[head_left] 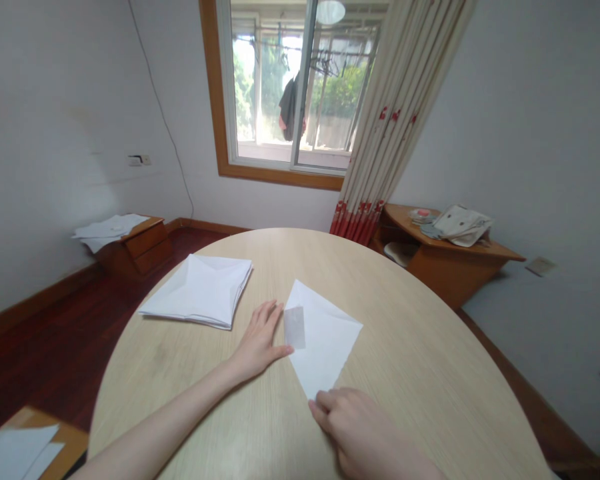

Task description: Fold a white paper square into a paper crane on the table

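A white sheet of paper (323,337), folded into a triangular shape, lies on the round light-wood table (415,360). My left hand (258,340) rests flat on the table with fingers stretched out, touching the sheet's left edge where a small flap is folded over. My right hand (360,423) presses down on the sheet's near corner with curled fingers. A stack of folded white paper (199,291) lies to the left of my left hand.
A low wooden cabinet (140,243) with papers on top stands at the left wall. A wooden side table (445,257) with a cloth bag sits at the right under the curtain. More paper (15,453) lies at the lower left.
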The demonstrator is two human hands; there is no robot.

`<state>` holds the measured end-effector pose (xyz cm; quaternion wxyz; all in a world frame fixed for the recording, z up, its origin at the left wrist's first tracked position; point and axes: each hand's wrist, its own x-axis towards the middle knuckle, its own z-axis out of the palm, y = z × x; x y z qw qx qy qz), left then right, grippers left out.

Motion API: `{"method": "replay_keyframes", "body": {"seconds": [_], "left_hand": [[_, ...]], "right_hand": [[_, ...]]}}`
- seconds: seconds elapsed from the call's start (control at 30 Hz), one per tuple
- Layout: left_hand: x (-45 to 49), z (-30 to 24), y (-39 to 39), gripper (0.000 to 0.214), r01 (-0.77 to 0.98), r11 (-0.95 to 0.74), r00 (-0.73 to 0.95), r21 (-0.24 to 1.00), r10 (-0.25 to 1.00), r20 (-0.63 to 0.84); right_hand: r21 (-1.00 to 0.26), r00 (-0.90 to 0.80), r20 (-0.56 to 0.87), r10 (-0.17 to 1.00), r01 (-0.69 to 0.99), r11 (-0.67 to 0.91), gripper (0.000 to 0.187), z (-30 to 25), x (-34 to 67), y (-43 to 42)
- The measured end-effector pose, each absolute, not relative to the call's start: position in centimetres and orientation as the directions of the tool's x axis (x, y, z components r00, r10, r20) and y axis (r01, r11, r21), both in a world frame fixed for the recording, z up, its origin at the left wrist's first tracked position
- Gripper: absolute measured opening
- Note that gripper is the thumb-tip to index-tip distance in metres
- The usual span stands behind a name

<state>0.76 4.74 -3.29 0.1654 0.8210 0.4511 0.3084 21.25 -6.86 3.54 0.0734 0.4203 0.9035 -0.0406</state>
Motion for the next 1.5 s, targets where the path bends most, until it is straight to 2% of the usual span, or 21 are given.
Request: {"method": "replay_keyframes", "body": {"seconds": [0.2, 0.3, 0.43, 0.57, 0.7, 0.8, 0.97, 1.23, 1.37, 1.5], "left_hand": [[0.8, -3.1, 4.4, 0.079, 0.652, -0.577, 0.405, 0.492, 0.813, 0.418], [0.9, -3.0, 4.2, 0.081, 0.675, -0.589, 0.405, 0.444, 0.799, 0.445], [1.1, -2.6, 3.8, 0.087, 0.693, -0.612, 0.414, 0.381, 0.771, 0.484], [1.4, -2.0, 3.4, 0.093, 0.7, -0.635, 0.431, 0.326, 0.74, 0.516], [1.5, -1.9, 2.9, 0.098, 0.685, -0.682, 0.46, 0.258, 0.679, 0.573], [1.6, -2.0, 2.6, 0.092, 0.653, -0.742, 0.517, 0.154, 0.585, 0.625], [1.9, -1.8, 2.1, 0.08, 0.647, -0.762, 0.587, 0.036, 0.527, 0.614], [1.7, -1.8, 2.2, 0.064, 0.645, -0.764, 0.615, 0.029, 0.541, 0.573], [1.7, -1.6, 2.1, 0.05, 0.65, -0.76, 0.606, -0.015, 0.507, 0.613], [1.7, -1.3, 1.9, 0.035, 0.65, -0.76, 0.541, 0.018, 0.48, 0.691]], "right_hand": [[-0.129, -0.725, -0.039, 0.687, 0.686, 0.716, 0.024, 3.1, 22.3, -5.3], [-0.213, -0.743, 0.071, 0.666, 0.641, 0.738, 0.032, 2.1, 22.8, -4.4], [-0.261, -0.692, 0.276, 0.667, 0.614, 0.745, 0.032, 0.7, 23.3, -3.4], [-0.253, -0.597, 0.371, 0.711, 0.672, 0.696, 0.027, 0.0, 23.4, -2.7], [-0.316, -0.465, 0.395, 0.792, 0.741, 0.592, 0.024, -0.6, 23.3, -2.2], [-0.365, -0.378, 0.405, 0.833, 0.768, 0.526, 0.023, -1.3, 23.4, -1.7], [-0.356, -0.34, 0.39, 0.856, 0.801, 0.481, 0.034, -2.4, 23.7, -1.2], [-0.333, -0.34, 0.351, 0.872, 0.825, 0.456, 0.035, -2.7, 23.7, -1.2], [-0.335, -0.342, 0.355, 0.87, 0.822, 0.46, 0.035, -2.8, 23.8, -1.2], [-0.337, -0.343, 0.364, 0.866, 0.818, 0.465, 0.036, -2.9, 23.8, -1.1]]}}
